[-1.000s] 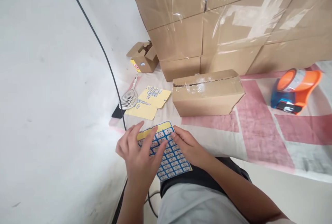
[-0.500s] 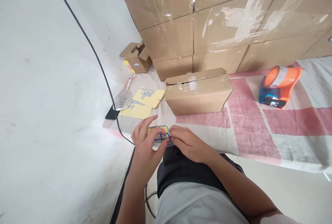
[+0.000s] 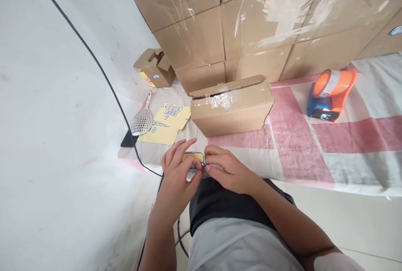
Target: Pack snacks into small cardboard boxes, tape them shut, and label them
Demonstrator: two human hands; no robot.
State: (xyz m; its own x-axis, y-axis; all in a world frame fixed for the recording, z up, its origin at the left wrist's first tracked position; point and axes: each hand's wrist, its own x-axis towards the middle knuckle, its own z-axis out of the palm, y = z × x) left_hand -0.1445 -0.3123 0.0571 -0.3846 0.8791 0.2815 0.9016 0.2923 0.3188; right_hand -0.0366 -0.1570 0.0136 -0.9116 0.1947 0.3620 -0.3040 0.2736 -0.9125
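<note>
My left hand [image 3: 178, 170] and my right hand [image 3: 224, 169] meet over my lap and both pinch a sticker sheet [image 3: 194, 158] with a yellow top edge and blue-framed labels. Most of the sheet is hidden under my fingers. A taped cardboard box [image 3: 230, 105] lies on the pink-and-white checked cloth [image 3: 298, 137] just beyond my hands.
Two partly used yellow sticker sheets [image 3: 166, 122] and a white perforated scoop [image 3: 142, 120] lie at the cloth's left edge. An orange and blue tape dispenser [image 3: 331, 95] sits at right. Wrapped cartons [image 3: 251, 19] stand stacked behind, a small open box [image 3: 154, 68] beside them. A black cable [image 3: 94, 59] runs along the wall.
The sheet was spread flat under my hands one second ago; now it is tipped edge-on and mostly covered by my pinching fingers. The view has shifted rightward.
</note>
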